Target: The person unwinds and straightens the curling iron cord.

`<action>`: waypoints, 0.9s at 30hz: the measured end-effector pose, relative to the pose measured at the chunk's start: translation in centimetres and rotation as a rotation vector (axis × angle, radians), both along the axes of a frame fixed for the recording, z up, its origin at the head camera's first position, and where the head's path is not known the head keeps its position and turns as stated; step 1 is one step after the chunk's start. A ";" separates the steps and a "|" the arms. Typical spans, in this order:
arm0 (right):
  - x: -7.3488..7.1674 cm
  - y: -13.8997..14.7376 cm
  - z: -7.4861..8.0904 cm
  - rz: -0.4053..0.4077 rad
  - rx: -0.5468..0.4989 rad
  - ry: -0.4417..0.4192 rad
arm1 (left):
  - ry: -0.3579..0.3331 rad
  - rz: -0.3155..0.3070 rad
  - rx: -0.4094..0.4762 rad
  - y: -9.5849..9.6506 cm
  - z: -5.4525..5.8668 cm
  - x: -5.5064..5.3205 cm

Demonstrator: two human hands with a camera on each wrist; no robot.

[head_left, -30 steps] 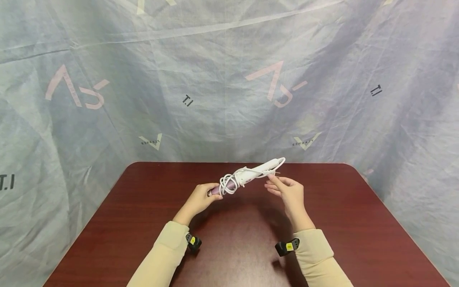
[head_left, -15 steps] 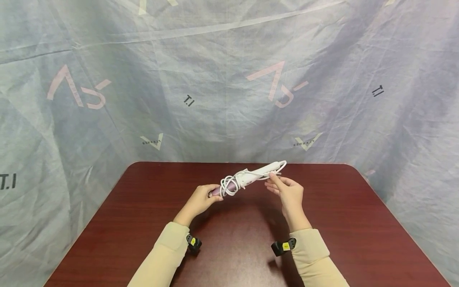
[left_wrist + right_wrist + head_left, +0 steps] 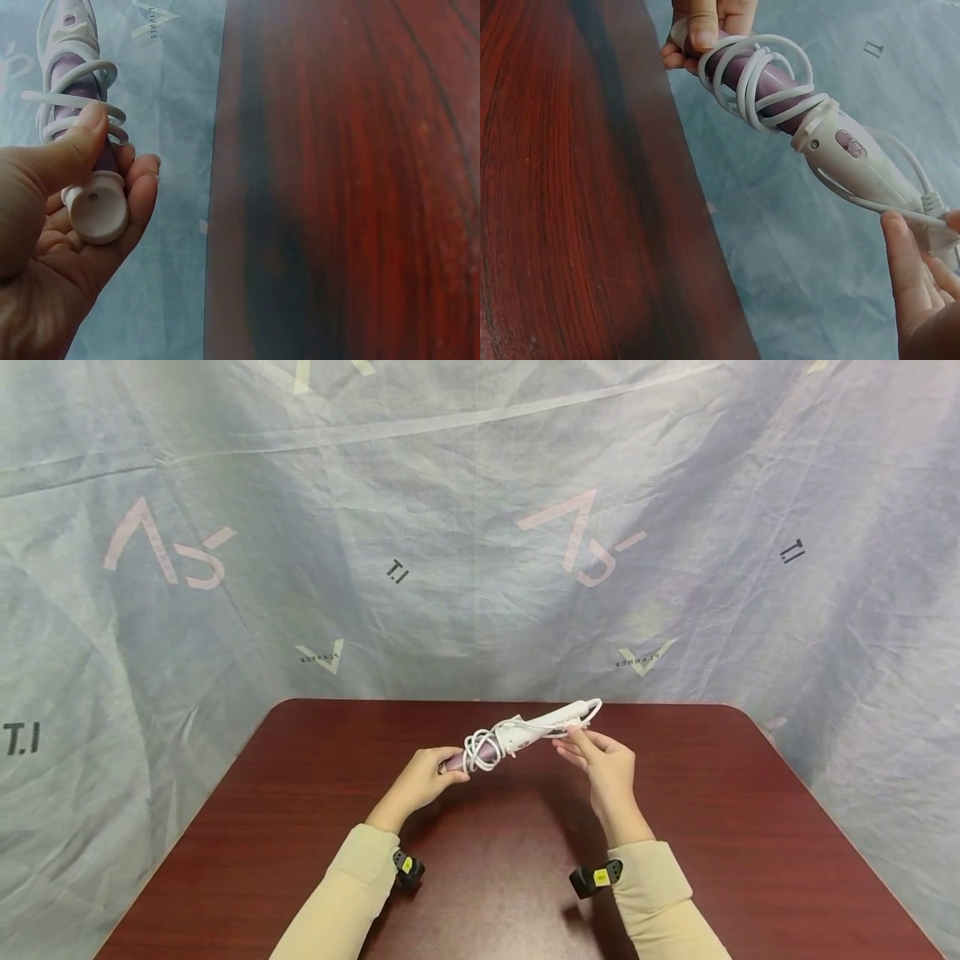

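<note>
A curling iron (image 3: 525, 734) with a white handle and a purple barrel (image 3: 759, 84) is held up in the air above the table, its handle pointing to the upper right. Its white cord (image 3: 751, 88) is wound in loose loops round the barrel. My left hand (image 3: 420, 781) grips the barrel's tip end, thumb on one side and fingers curled below; the round white end cap (image 3: 99, 214) shows in the left wrist view. Beside the handle, my right hand (image 3: 609, 774) pinches the cord's plug end (image 3: 935, 208) between thumb and finger. The plug is partly hidden by the fingers.
A dark red-brown wooden table (image 3: 480, 860) lies beneath both hands. Behind it hangs a grey printed cloth (image 3: 465, 527), which also runs down both sides. Each wrist carries a small black camera (image 3: 592, 881).
The curling iron has shifted slightly right and down in the head view. My right fingers have moved a little on the plug end. Both hands keep their holds.
</note>
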State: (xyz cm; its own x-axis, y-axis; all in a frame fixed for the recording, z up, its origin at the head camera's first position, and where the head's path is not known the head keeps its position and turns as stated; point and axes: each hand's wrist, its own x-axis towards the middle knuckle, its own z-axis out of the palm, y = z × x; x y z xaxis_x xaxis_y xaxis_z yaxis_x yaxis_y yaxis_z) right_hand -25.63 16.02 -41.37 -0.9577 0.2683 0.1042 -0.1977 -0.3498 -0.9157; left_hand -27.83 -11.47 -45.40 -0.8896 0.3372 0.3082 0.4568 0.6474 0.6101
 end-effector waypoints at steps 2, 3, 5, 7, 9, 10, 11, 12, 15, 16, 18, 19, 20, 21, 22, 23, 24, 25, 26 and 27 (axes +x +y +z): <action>0.0 0.0 -0.1 0.003 0.016 0.015 | -0.004 0.000 0.004 0.0 0.0 0.0; 0.0 0.0 -0.1 0.006 0.026 0.022 | -0.005 0.002 0.003 0.1 0.0 0.0; 0.0 0.0 -0.1 0.006 0.044 0.035 | -0.006 0.000 0.003 0.1 0.0 0.1; 0.0 0.0 0.0 0.003 0.057 0.039 | -0.004 -0.002 0.004 0.1 0.0 0.1; 0.1 0.0 0.1 -0.002 0.065 0.044 | 0.005 -0.004 0.004 0.1 0.0 0.1; 0.1 0.0 0.1 -0.005 0.068 0.046 | 0.009 -0.004 0.005 0.1 0.1 0.0; 0.1 0.0 0.2 -0.003 0.068 0.049 | 0.012 -0.002 0.003 0.1 0.1 0.0; 0.1 0.0 0.2 -0.001 0.067 0.053 | 0.014 -0.002 0.002 0.1 0.1 -0.1; 0.1 0.0 0.2 0.006 0.059 0.061 | 0.017 -0.001 -0.011 0.1 0.2 -0.2; 0.1 0.1 0.2 0.008 0.058 0.063 | 0.016 -0.004 -0.013 0.1 0.2 -0.3; 0.1 0.1 0.1 0.010 0.058 0.064 | 0.018 -0.008 -0.015 0.0 0.2 -0.3; 0.0 0.1 0.1 0.009 0.060 0.063 | 0.021 -0.010 -0.015 0.0 0.3 -0.3; 0.0 0.1 0.1 0.008 0.061 0.062 | 0.021 -0.014 -0.013 0.0 0.3 -0.3; 0.0 0.1 0.1 0.007 0.057 0.062 | 0.021 -0.014 -0.013 0.0 0.4 -0.3; 0.0 0.1 0.1 0.007 0.056 0.063 | 0.022 -0.017 -0.013 0.0 0.5 -0.3; -0.1 0.1 0.1 0.007 0.052 0.063 | 0.027 -0.017 -0.017 0.0 0.6 -0.3; -0.1 0.2 0.1 0.008 0.047 0.063 | 0.027 -0.017 -0.019 0.0 0.7 -0.3; -0.2 0.2 0.1 0.009 0.041 0.063 | 0.025 -0.017 -0.020 0.0 0.9 -0.4; -0.2 0.2 0.1 0.012 0.032 0.064 | 0.022 -0.019 -0.020 -0.1 1.0 -0.4; -0.2 0.3 0.0 0.017 0.024 0.065 | 0.023 -0.020 -0.020 -0.1 1.1 -0.4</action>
State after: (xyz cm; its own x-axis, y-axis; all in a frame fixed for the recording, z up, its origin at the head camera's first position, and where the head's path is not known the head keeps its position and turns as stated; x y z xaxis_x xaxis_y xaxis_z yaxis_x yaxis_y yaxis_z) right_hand -25.84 16.31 -41.33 -0.9532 0.2486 0.1723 -0.2508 -0.3314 -0.9095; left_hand -28.23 -11.56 -44.27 -0.8755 0.3611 0.3211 0.4832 0.6500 0.5866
